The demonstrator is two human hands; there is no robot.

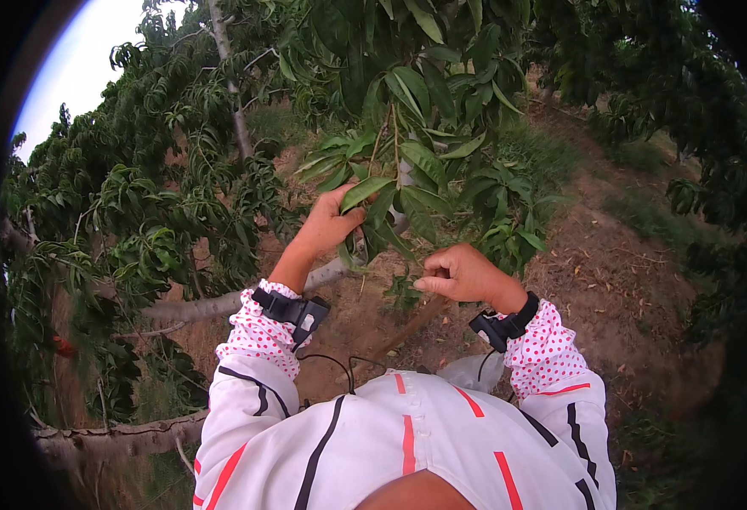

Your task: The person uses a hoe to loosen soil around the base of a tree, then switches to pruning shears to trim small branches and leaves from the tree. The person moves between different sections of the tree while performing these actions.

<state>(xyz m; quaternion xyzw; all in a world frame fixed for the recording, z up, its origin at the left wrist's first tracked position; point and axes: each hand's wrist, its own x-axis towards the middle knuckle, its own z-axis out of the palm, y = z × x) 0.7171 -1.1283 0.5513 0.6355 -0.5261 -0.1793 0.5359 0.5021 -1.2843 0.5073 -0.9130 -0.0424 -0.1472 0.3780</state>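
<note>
My left hand (333, 220) is closed around a leafy shoot (365, 191) of a fruit tree, its fingertips partly hidden behind the long green leaves. To the right and slightly lower, my right hand (455, 273) has its thumb and fingers drawn together near the tips of the hanging leaves (419, 210); whether anything is pinched there cannot be seen. Thin stems run upward from the shoot into denser foliage (431, 83). Both wrists carry black straps with small devices over dotted sleeves.
A thick grey branch (201, 308) crosses behind my left wrist, and another (118, 437) lies lower left. A pale trunk (233, 89) rises at the upper left. Behind my right forearm is a translucent plastic bag (472, 371). Bare soil (603, 287) slopes at the right.
</note>
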